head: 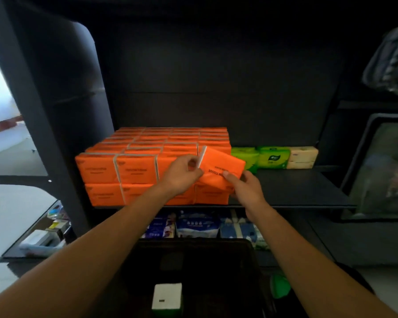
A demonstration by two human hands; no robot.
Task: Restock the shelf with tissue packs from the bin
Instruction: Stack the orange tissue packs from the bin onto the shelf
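Dark shelving straight ahead, black back panel, pale bright floor off to the left. Far right: black framed panel [381, 166] with a dim reflection, grey cloth [393, 63] hanging above it.

On the left half of the middle shelf [296, 189]: block of orange tissue packs [136, 166], two layers high, four across at the front, with rows running back too foreshortened to count surely. Right of the block, at the far edge of the board: two green packs [272, 157] and one cream pack [302, 157], side by side and touching. One level down: three blue and white packs [198, 223] in a row.

Both bare arms stretched forward and up. Left hand [182, 175] pinching the left end of a single orange pack [223, 171] near its white edge, fingers curled. Right hand [244, 189] gripping the near right corner, thumb on the printed face, fingers tucked beneath. Pack tilted, left end higher, held in front of the block's right end and clear of the board.

Nearest, low in the view: dark bin [193, 249], with one white pack [167, 296] inside. Just right of the bin: one green thing [279, 285], too blurred to name.
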